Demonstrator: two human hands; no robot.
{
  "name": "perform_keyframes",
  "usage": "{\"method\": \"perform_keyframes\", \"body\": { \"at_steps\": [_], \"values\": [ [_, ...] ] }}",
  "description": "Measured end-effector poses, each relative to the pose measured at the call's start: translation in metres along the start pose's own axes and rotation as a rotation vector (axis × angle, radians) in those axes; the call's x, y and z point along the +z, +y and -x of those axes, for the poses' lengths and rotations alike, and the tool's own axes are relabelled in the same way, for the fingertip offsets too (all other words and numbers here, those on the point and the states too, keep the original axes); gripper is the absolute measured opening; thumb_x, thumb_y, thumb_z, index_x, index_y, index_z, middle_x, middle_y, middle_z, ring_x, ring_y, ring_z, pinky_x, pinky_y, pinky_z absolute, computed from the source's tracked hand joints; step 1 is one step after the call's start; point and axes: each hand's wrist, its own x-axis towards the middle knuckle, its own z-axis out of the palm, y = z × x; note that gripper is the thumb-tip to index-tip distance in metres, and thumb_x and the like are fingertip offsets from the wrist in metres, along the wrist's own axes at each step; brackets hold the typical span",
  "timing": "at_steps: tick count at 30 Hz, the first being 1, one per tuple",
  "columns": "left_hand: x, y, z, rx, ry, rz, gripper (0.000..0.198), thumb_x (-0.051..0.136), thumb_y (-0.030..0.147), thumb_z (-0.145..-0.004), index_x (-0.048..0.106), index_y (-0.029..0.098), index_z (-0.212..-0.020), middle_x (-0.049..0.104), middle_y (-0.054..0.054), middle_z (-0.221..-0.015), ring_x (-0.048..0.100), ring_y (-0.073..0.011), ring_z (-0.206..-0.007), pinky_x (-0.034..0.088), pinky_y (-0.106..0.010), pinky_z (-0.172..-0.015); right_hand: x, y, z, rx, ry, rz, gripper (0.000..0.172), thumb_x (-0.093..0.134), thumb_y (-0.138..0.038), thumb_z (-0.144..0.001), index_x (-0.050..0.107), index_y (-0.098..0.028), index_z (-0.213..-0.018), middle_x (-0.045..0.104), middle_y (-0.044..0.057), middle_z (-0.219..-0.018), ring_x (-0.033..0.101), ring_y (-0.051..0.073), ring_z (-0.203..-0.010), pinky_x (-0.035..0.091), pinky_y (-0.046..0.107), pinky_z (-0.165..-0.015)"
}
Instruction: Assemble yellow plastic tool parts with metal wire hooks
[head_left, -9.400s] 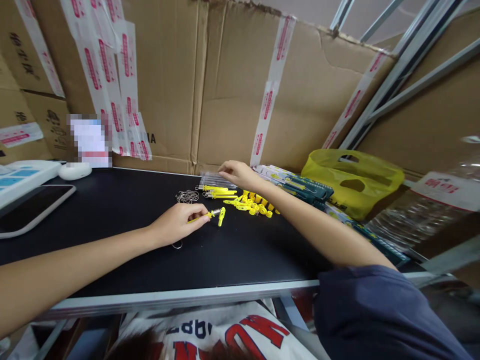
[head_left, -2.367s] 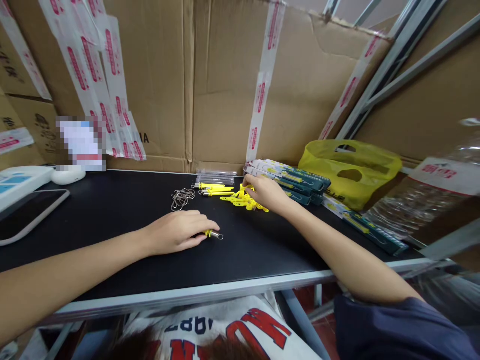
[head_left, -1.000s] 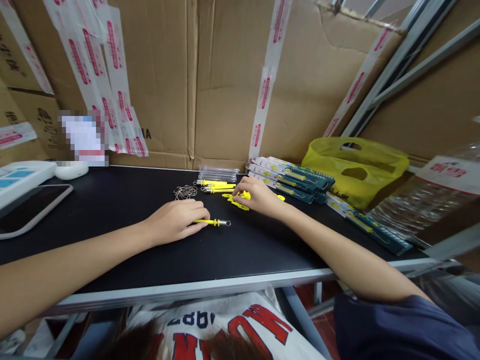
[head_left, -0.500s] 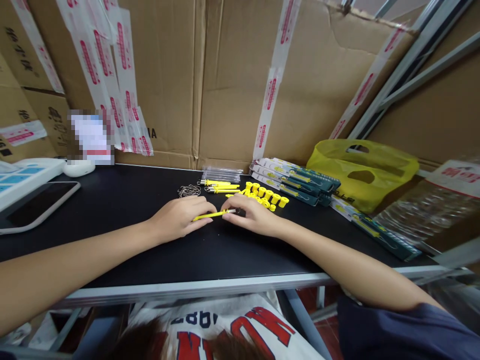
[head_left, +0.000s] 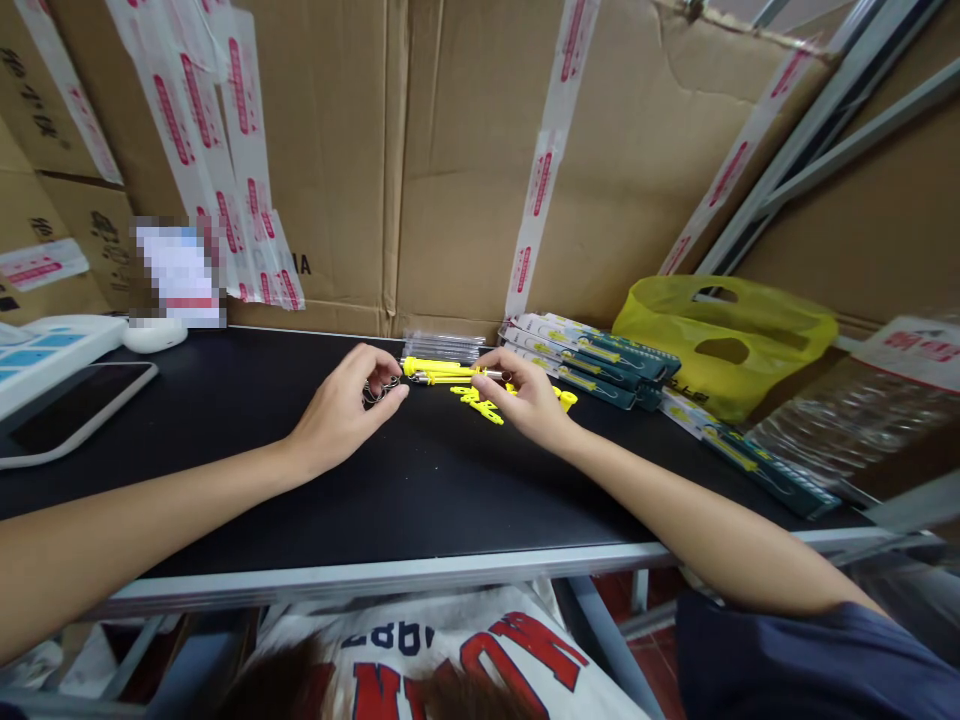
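Note:
My left hand (head_left: 346, 408) is at the small pile of metal hooks (head_left: 380, 391), its thumb and fingers apart on either side of them. In my right hand (head_left: 526, 398) is a thin yellow rod with a metal end (head_left: 491, 375), pinched between thumb and fingers. That rod lies over or just beside other yellow rods (head_left: 431, 367) near the back of the table. Small flat yellow pieces (head_left: 480, 405) lie left of my right palm, which hides most of the yellow caps (head_left: 566, 400). Clear plastic tubes (head_left: 442, 347) lie behind the rods.
Stacked green and white packages (head_left: 592, 360) and a yellow plastic bag (head_left: 720, 345) stand at the back right, with another package (head_left: 750, 455) in front. A phone (head_left: 75, 415) and a white device (head_left: 60, 345) are at the left. Cardboard (head_left: 465, 200) walls the back.
Both hands have moved apart and towards the back. My left hand has let go of the yellow rod and reached the hooks; my right hand has carried the rod over beside the others.

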Motion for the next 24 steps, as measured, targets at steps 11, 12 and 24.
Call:
{"method": "perform_keyframes", "body": {
  "at_steps": [11, 12, 24],
  "values": [
    [0.012, 0.003, -0.001, -0.188, -0.328, 0.612, 0.035, 0.051, 0.045, -0.087, 0.061, 0.012, -0.088, 0.065, -0.005, -0.077, 0.061, -0.0136, -0.068, 0.049, -0.023, -0.057, 0.016, -0.02, 0.019, -0.647, -0.329, 0.675, 0.024, 0.04, -0.033, -0.095, 0.062, -0.025, -0.087, 0.06, 0.004, -0.073, 0.049, 0.018, -0.07, 0.03, 0.034, -0.06],
    [0.012, 0.004, -0.001, -0.188, -0.341, 0.629, 0.034, 0.051, 0.045, -0.087, 0.06, 0.012, -0.087, 0.065, -0.005, -0.078, 0.061, -0.0139, -0.069, 0.049, -0.023, -0.058, 0.018, -0.021, 0.019, -0.663, -0.339, 0.678, 0.024, 0.039, -0.032, -0.095, 0.061, -0.025, -0.088, 0.06, 0.004, -0.075, 0.049, 0.017, -0.071, 0.03, 0.034, -0.06],
    [0.007, 0.006, 0.009, -0.113, -0.413, 0.446, 0.029, 0.034, 0.04, -0.094, 0.05, 0.017, -0.089, 0.038, 0.004, -0.062, 0.037, -0.0088, -0.054, 0.031, -0.021, -0.05, 0.02, -0.013, 0.017, -0.218, -0.121, 0.08, 0.032, 0.056, -0.026, -0.085, 0.046, -0.021, -0.114, 0.053, 0.008, -0.104, 0.051, 0.017, -0.085, 0.044, 0.031, -0.071]
  ]
}}
